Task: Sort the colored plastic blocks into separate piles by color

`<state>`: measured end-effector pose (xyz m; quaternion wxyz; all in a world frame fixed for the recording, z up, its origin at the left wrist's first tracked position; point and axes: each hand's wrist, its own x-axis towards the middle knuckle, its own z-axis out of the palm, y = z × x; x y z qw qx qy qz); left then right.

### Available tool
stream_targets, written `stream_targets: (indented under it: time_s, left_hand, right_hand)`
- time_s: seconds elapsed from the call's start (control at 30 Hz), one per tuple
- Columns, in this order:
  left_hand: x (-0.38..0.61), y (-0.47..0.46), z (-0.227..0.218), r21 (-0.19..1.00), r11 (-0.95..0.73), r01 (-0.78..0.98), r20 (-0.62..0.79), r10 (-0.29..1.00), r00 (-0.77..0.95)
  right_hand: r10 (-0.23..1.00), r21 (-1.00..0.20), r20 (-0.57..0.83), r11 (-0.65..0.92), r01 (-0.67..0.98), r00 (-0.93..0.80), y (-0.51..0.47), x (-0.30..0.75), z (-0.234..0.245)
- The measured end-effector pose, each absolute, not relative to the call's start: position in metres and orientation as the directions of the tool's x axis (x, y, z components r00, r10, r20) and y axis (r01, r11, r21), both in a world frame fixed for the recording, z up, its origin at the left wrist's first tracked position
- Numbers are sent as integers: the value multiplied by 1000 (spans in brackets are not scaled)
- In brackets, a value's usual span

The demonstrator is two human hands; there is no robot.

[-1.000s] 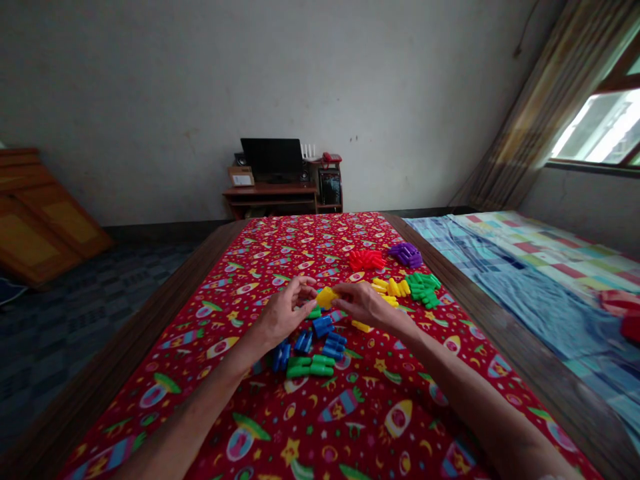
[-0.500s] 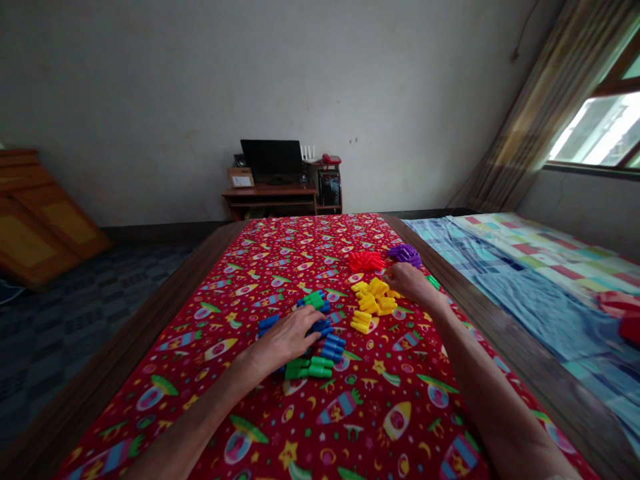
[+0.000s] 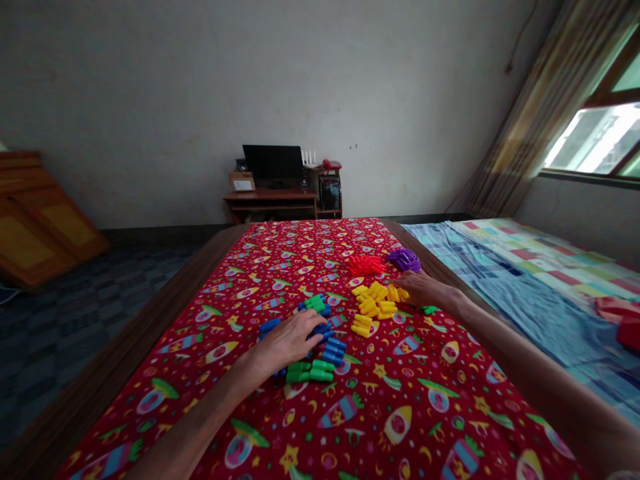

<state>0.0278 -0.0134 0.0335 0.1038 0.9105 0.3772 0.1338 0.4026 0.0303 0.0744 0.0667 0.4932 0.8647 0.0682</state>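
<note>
My left hand (image 3: 290, 340) lies palm down with fingers stretched over a scatter of blue plastic pieces (image 3: 333, 347) on the red patterned cloth (image 3: 320, 427). A pair of green pieces (image 3: 310, 372) lies just below it, and another green and blue cluster (image 3: 315, 303) sits beyond it. My right hand (image 3: 423, 288) rests flat at the right side of the yellow pile (image 3: 375, 303), covering most of a green pile whose edge (image 3: 429, 309) peeks out. Farther back lie a red pile (image 3: 365, 265) and a purple pile (image 3: 405, 260). Neither hand visibly holds a piece.
The cloth covers a long wooden table (image 3: 125, 353). A bed with a checked sheet (image 3: 525, 280) runs along the right. A desk with a monitor (image 3: 273, 167) stands at the far wall, and a wooden cabinet (image 3: 35, 227) is at the left.
A second ago both hands held a yellow piece together. The right hand went to the yellow pile and now lies over the green pile; the left dropped onto the blue pieces.
</note>
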Motion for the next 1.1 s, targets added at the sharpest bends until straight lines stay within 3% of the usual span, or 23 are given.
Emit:
stream_targets:
  time_s: [0.13,0.37,0.63,0.8,1.1]
  left_hand:
    - [27,-13,31,260,-712,653,178,700,692]
    - [29,-16,35,233,-718,656,169,694,700]
    - [31,-21,44,215,-727,652,146,684,715]
    - [34,-24,51,202,-717,667,119,694,710]
    - [35,-26,58,212,-711,671,88,698,711]
  right_hand:
    - [838,225,-87,544,809,-539,29,403,75]
    - [820,162,-49,570,806,-570,33,389,74]
    - [845,-109,-68,523,846,-531,28,380,76]
    - [844,-72,34,536,841,-535,17,377,71]
    - [848,-70,-38,526,848,-529,3,373,91]
